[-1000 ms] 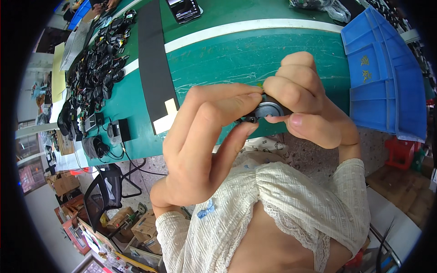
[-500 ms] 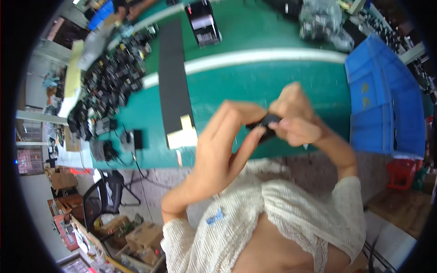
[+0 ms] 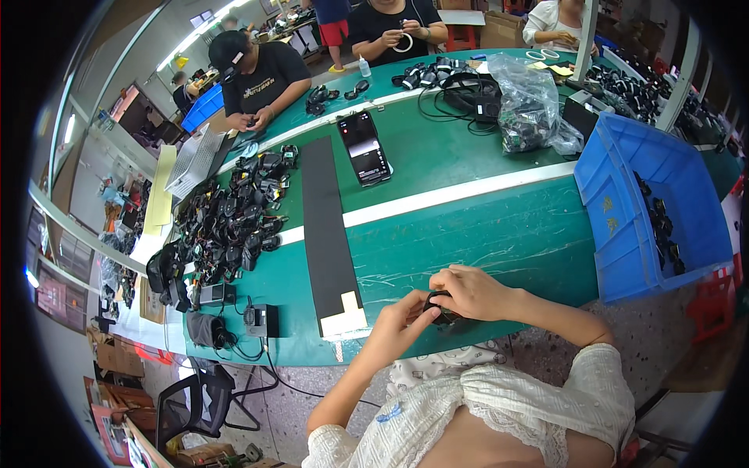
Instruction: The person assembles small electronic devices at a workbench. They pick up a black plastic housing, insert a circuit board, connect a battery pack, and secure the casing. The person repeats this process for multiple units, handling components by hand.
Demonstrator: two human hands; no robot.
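Close to the front edge of the green table, both hands hold a small black plastic part [image 3: 446,314], largely covered by fingers; its exact kind does not show. My left hand [image 3: 399,321] pinches it from the left with thumb and fingertips. Over its top and right side, my right hand [image 3: 477,293] is closed with bent fingers. To the left of the hands lies a long black strip [image 3: 328,234] with a pale yellow and white patch at its near end. A phone [image 3: 364,148] with a lit screen stands tilted beyond the strip.
On the left is a large heap of small black parts [image 3: 230,214], near a black box with cables [image 3: 261,320]. A blue bin [image 3: 616,261] holding black parts stands right. Clear plastic bags [image 3: 527,109] lie at the back right. Several people work around the table.
The view has tilted up, bringing co-workers and the far table into sight. My hands sit lower in the picture, and the right fist has come down over the black part.
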